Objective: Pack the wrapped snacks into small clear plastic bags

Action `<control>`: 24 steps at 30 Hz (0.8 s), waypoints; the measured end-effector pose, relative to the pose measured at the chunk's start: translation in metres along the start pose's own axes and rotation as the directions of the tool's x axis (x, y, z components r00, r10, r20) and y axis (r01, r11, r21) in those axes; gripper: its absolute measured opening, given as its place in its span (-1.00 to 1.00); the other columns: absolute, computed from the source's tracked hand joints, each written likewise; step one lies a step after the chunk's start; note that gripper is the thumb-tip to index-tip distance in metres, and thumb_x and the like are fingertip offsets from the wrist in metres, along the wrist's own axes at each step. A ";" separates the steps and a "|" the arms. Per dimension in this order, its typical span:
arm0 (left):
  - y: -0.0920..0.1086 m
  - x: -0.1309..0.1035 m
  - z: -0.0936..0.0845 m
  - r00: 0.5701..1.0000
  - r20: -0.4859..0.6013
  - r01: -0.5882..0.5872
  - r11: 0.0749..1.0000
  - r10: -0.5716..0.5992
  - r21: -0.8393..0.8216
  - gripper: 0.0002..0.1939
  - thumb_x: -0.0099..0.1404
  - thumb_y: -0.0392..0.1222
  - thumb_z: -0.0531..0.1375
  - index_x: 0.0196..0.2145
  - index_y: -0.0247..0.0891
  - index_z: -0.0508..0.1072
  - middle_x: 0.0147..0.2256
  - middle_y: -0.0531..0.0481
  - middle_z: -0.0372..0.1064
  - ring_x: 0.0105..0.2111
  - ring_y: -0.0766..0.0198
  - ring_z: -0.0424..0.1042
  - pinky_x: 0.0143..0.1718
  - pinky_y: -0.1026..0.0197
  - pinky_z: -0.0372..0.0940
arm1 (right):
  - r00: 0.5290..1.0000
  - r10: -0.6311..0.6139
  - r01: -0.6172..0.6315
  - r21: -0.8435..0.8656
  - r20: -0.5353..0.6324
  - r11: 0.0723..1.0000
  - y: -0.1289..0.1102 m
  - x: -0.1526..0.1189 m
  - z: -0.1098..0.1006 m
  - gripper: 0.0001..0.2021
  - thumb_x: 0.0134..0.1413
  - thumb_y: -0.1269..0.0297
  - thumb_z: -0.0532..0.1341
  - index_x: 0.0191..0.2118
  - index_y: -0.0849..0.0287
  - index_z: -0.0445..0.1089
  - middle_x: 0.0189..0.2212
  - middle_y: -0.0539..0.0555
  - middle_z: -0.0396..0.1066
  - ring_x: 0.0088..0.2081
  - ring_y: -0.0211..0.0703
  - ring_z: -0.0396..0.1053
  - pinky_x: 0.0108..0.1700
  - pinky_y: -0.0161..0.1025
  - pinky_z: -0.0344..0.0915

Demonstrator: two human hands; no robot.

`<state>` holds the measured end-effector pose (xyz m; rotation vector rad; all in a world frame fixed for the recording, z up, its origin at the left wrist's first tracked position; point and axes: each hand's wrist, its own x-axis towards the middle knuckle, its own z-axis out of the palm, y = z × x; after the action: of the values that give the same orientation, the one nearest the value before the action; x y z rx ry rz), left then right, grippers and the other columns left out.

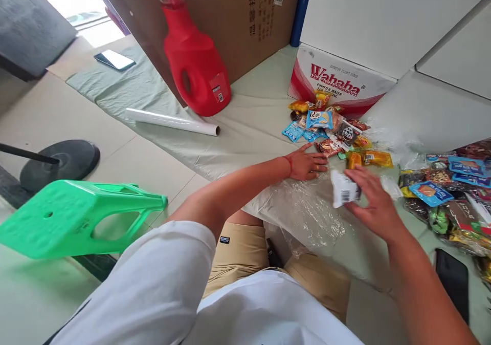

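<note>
My right hand (370, 201) holds a small white snack packet (343, 189) with a barcode, pinched between thumb and fingers above the cloth. My left hand (307, 164) lies palm down with its fingers spread, at the near edge of a pile of wrapped snacks. In that pile are a blue and white packet (319, 119), a dark packet (348, 132) and yellow ones (378, 158). Crumpled clear plastic (310, 212) lies on the cloth just below my left hand.
A Wahaha carton (337, 81) stands behind the pile. More snacks (431, 194) and a black phone (452, 278) are at the right. A red jug (197, 63), a white roll (172, 121), another phone (114, 60) and a green stool (76, 219) are at the left.
</note>
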<state>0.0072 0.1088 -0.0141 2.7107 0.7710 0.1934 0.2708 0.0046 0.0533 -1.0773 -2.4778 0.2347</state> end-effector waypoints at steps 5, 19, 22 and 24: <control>0.005 -0.003 -0.029 0.968 -0.218 0.128 0.992 -0.122 0.012 -0.39 0.32 -0.23 0.15 0.32 -0.14 0.40 0.46 -0.11 0.11 0.51 -0.07 -0.07 0.48 -0.36 -0.25 | 0.964 -0.048 0.052 -0.011 0.261 0.999 -0.021 0.010 0.041 -0.32 0.33 0.08 0.23 0.48 -0.04 0.09 0.45 0.16 0.15 0.51 0.23 -0.06 0.47 0.41 -0.12; 0.057 -0.147 0.030 0.863 -0.176 0.479 0.878 -0.473 -0.015 -0.46 0.56 -0.01 -0.05 0.42 -0.02 0.25 0.42 -0.08 0.18 0.47 0.01 0.09 0.48 -0.39 -0.30 | 0.979 0.115 -0.125 0.050 0.166 0.991 -0.005 -0.067 0.065 -0.34 0.43 0.10 0.13 0.53 -0.08 -0.04 0.46 0.19 0.11 0.47 0.14 0.10 0.43 0.30 0.14; 0.023 -0.143 0.012 0.912 -0.066 0.401 0.914 -0.405 -0.070 -0.45 0.53 0.00 0.00 0.41 0.00 0.25 0.42 -0.03 0.18 0.48 0.06 0.06 0.49 -0.35 -0.33 | 0.968 0.129 -0.130 -0.010 0.213 0.991 -0.016 -0.089 0.066 -0.40 0.44 0.10 0.12 0.50 -0.08 0.06 0.45 0.16 0.14 0.47 0.18 0.08 0.42 0.37 0.10; 0.010 -0.143 0.004 0.920 -0.036 0.384 0.916 -0.390 -0.117 -0.45 0.48 -0.04 0.05 0.38 -0.02 0.30 0.42 -0.02 0.19 0.47 0.06 0.07 0.49 -0.34 -0.30 | 0.972 0.141 -0.145 0.003 0.188 0.989 -0.023 -0.103 0.066 -0.40 0.43 0.12 0.14 0.49 -0.04 0.09 0.46 0.18 0.12 0.47 0.17 0.09 0.41 0.36 0.14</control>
<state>-0.1075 0.0234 -0.0208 2.3996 1.2561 0.2144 0.2886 -0.0847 -0.0312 -1.2819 -2.5575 0.4171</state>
